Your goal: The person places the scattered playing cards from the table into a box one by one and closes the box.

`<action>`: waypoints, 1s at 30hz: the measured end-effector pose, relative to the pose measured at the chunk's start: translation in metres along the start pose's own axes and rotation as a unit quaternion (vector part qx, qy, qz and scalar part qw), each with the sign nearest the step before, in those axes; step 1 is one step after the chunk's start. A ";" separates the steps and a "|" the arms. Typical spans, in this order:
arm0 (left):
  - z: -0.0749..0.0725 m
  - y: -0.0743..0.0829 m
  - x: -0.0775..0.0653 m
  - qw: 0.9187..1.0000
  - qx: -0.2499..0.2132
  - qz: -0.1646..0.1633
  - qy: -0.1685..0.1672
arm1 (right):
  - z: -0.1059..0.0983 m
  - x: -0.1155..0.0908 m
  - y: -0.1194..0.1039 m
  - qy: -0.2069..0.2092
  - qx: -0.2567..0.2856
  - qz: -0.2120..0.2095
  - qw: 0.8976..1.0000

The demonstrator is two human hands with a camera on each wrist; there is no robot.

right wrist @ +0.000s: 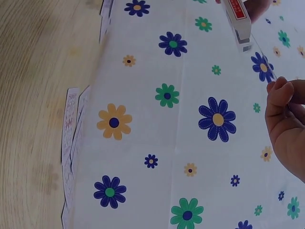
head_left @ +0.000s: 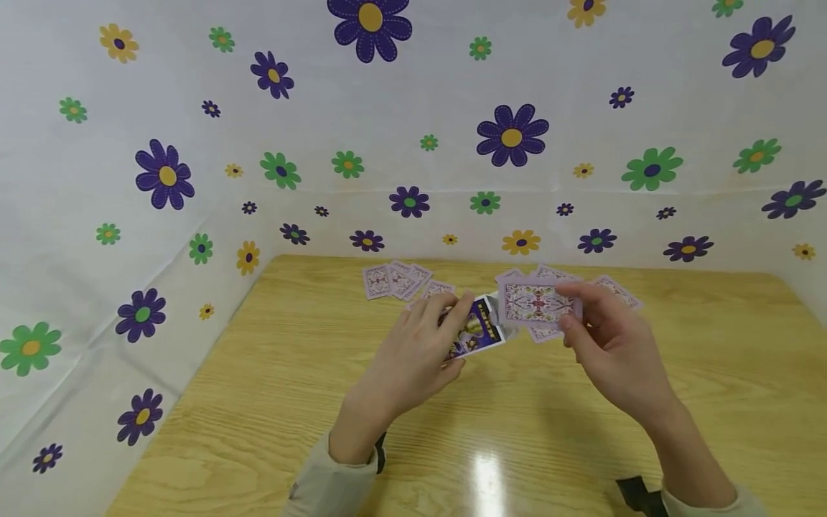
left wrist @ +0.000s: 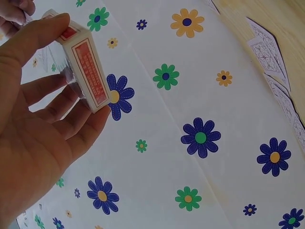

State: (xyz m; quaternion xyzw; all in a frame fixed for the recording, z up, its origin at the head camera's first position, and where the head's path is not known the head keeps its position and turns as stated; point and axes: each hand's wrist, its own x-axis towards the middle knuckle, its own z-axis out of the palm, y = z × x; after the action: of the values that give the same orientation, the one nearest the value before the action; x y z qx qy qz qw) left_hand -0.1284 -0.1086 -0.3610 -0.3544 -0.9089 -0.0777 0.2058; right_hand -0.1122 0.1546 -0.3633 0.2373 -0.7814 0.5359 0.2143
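Note:
My left hand grips a small playing card box, its dark purple and yellow printed face up. In the left wrist view the thumb and fingers lie along the box edges, and a red-and-white side panel shows. White flaps stick out at the box's right end. Between thumb and fingers my right hand pinches a playing card, patterned back toward the head camera. Its left end is right at the box's flap end. From the right wrist the card appears as a thin edge.
Several face-down cards lie spread at the back left of the wooden table. More cards lie behind and below the held card at the back right. A white cloth with flower prints stands behind the table and along its left side.

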 end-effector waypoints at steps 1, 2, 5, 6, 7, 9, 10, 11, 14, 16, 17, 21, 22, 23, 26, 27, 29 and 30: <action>0.000 0.000 0.000 1.000 -0.002 0.002 0.002 | 0.000 0.000 -0.001 -0.003 -0.005 -0.004 1.000; 0.000 0.000 -0.001 1.000 -0.003 0.003 0.004 | 0.001 0.000 -0.001 -0.005 -0.011 -0.009 1.000; 0.001 -0.001 -0.002 1.000 -0.007 0.010 0.011 | 0.002 0.000 -0.002 -0.012 -0.024 -0.016 1.000; 0.001 -0.001 -0.002 1.000 -0.007 0.012 0.013 | 0.002 0.000 -0.002 -0.015 -0.027 -0.017 0.999; 0.001 -0.001 -0.002 1.000 -0.006 0.014 0.016 | 0.002 -0.001 -0.002 -0.017 -0.029 -0.017 0.999; 0.001 -0.001 -0.002 1.000 -0.005 0.017 0.020 | 0.002 -0.001 -0.003 -0.024 -0.033 -0.015 0.999; 0.001 -0.001 -0.001 1.000 -0.003 0.018 0.021 | 0.002 -0.001 -0.003 -0.027 -0.033 -0.014 0.999; 0.001 -0.001 -0.001 1.000 -0.002 0.019 0.023 | 0.002 -0.001 -0.004 -0.030 -0.033 -0.012 0.999; 0.000 -0.001 -0.001 0.999 0.002 0.022 0.024 | 0.001 -0.001 -0.005 -0.038 -0.030 -0.003 0.999; 0.000 -0.001 -0.001 0.999 0.004 0.024 0.024 | 0.001 -0.002 -0.006 -0.043 -0.028 0.005 0.999; 0.000 -0.001 -0.001 0.999 0.004 0.025 0.025 | 0.000 -0.002 -0.006 -0.046 -0.027 0.009 0.999; -0.001 0.000 0.000 0.999 0.006 0.030 0.029 | 0.000 -0.002 -0.007 -0.050 -0.020 0.015 0.998; -0.002 0.000 0.000 0.999 0.007 0.031 0.030 | 0.000 -0.002 -0.007 -0.049 -0.018 0.015 0.999; -0.002 0.000 0.000 0.999 0.007 0.032 0.031 | 0.001 -0.003 -0.007 -0.049 -0.015 0.015 0.999; -0.003 0.001 0.000 0.999 0.007 0.032 0.031 | 0.002 -0.004 -0.007 -0.045 -0.004 0.013 0.999; -0.003 0.002 0.000 0.999 0.008 0.032 0.031 | 0.002 -0.004 -0.007 -0.043 0.000 0.013 0.999; -0.003 0.002 0.000 0.999 0.010 0.030 0.029 | 0.003 -0.004 -0.008 -0.037 0.008 0.014 0.999; -0.003 0.002 -0.001 0.999 0.010 0.029 0.029 | 0.003 -0.004 -0.008 -0.032 0.013 0.014 0.999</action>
State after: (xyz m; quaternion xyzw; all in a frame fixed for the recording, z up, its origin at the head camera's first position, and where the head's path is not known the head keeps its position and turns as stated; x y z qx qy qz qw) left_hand -0.1260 -0.1084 -0.3588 -0.3760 -0.8925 -0.0728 0.2382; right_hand -0.1046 0.1498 -0.3610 0.2461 -0.7841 0.5411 0.1784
